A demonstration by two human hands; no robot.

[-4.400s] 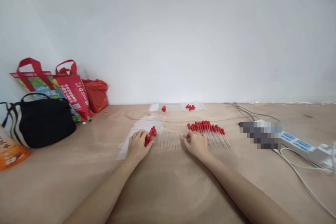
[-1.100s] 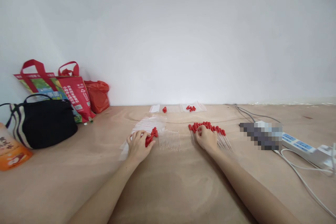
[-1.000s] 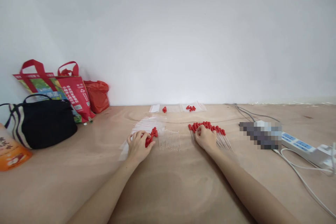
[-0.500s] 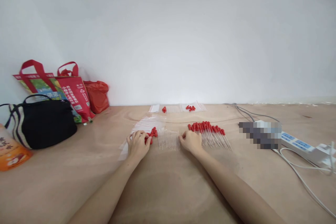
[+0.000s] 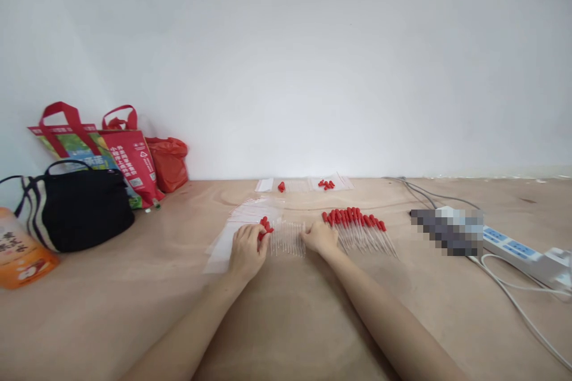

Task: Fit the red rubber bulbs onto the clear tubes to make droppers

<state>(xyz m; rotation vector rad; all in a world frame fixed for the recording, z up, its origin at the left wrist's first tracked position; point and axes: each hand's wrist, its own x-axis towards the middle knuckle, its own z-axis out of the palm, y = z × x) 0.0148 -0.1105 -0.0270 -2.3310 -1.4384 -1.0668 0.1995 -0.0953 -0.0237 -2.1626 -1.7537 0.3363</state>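
Red rubber bulbs (image 5: 265, 224) lie in a small pile, partly hidden by my left hand (image 5: 248, 247), whose fingers are curled together over them. To their right is a row of thin clear tubes (image 5: 288, 238). At this row's right end, my right hand (image 5: 319, 237) pinches with thumb and finger; what sits between the fingertips is too small to make out. Right of it, several clear tubes fitted with red bulbs (image 5: 357, 220) lie fanned side by side. Clear plastic bags (image 5: 248, 211) are spread behind and left of my left hand.
More bags with red bulbs (image 5: 326, 184) and tubes lie near the wall. On the left stand a black bag (image 5: 84, 208), red shopping bags (image 5: 134, 161) and an orange pouch (image 5: 27, 256). A power strip (image 5: 509, 244) with cables and a blurred dark object are on the right.
My left hand has moved right, over the loose red bulbs, and now covers more of them. My right hand has shifted slightly left against the row of tubes.
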